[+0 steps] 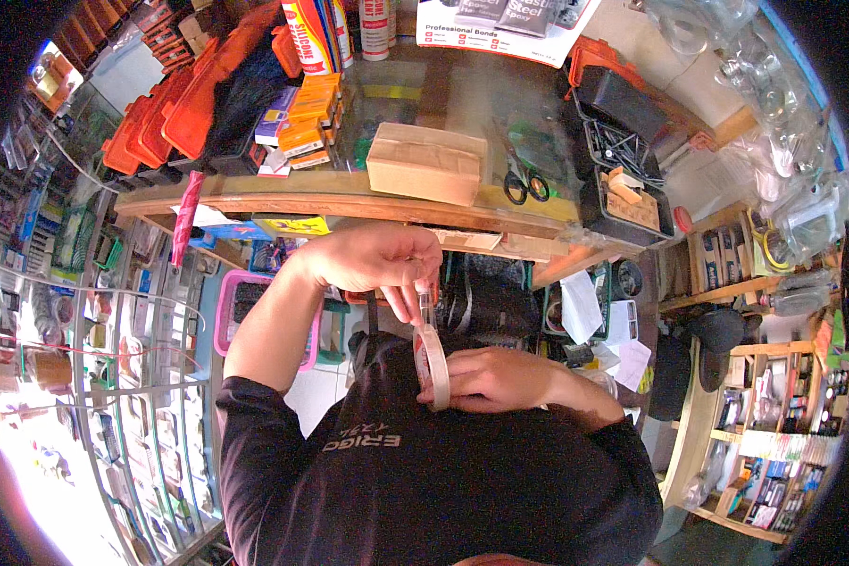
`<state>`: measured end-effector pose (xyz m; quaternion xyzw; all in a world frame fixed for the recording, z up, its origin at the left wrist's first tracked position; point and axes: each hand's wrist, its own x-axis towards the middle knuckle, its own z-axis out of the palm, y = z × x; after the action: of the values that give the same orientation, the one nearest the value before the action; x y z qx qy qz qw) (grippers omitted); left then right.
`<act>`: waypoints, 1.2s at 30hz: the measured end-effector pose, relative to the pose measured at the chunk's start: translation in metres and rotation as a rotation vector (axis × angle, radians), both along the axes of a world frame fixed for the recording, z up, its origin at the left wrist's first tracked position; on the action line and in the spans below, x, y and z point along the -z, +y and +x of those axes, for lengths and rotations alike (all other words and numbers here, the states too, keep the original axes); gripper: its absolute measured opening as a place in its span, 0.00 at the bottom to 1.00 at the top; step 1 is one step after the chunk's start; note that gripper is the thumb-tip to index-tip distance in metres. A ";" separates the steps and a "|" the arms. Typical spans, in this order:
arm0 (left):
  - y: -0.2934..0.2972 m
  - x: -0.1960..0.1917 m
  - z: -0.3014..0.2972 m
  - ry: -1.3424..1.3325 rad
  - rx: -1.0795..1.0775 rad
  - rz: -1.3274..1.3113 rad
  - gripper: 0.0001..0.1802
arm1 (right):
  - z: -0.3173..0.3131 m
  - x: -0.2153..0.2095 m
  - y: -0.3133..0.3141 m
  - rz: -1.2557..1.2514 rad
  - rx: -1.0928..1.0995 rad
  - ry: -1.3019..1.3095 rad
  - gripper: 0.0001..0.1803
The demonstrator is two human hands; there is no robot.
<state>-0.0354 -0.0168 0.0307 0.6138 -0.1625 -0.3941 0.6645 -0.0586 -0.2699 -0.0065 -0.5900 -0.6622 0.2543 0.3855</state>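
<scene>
Close to my chest, my right hand (pixel 481 377) holds a roll of tape (pixel 436 363), a pale ring seen mostly edge-on, with its fingers on the inner side. My left hand (pixel 377 262) is bent over above the roll, its fingers closed at a short clear strip that rises from the roll's upper edge. Ahead of my hands, a small brown cardboard box (pixel 424 165) lies near the front edge of the glass-topped counter (pixel 434 85). Black-handled scissors (pixel 525 186) rest to the right of the box, apart from both hands.
Orange-lidded cases (pixel 198 104) and stacked small boxes (pixel 307 118) line the counter's left. A black case of screws or bolts (pixel 618 146) is on its right. Below stands a pink basket (pixel 222 321). Shelves flank me on both sides.
</scene>
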 end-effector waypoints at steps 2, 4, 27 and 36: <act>-0.001 -0.002 0.002 -0.016 0.006 0.017 0.12 | 0.002 -0.001 0.003 -0.021 -0.029 -0.095 0.15; 0.000 0.000 0.001 -0.044 0.016 0.005 0.11 | 0.004 -0.005 0.006 -0.063 -0.057 -0.170 0.14; -0.018 -0.022 0.001 -0.068 0.168 0.097 0.11 | 0.129 -0.022 0.008 -0.190 1.380 -0.565 0.13; -0.026 -0.049 -0.015 -0.214 0.141 0.289 0.08 | 0.158 -0.049 0.015 -0.683 1.250 -0.548 0.17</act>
<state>-0.0503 -0.0430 0.0797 0.7283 -0.2166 -0.3916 0.5190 0.0992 -0.2548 0.0422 -0.9836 -0.1618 0.0239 0.0757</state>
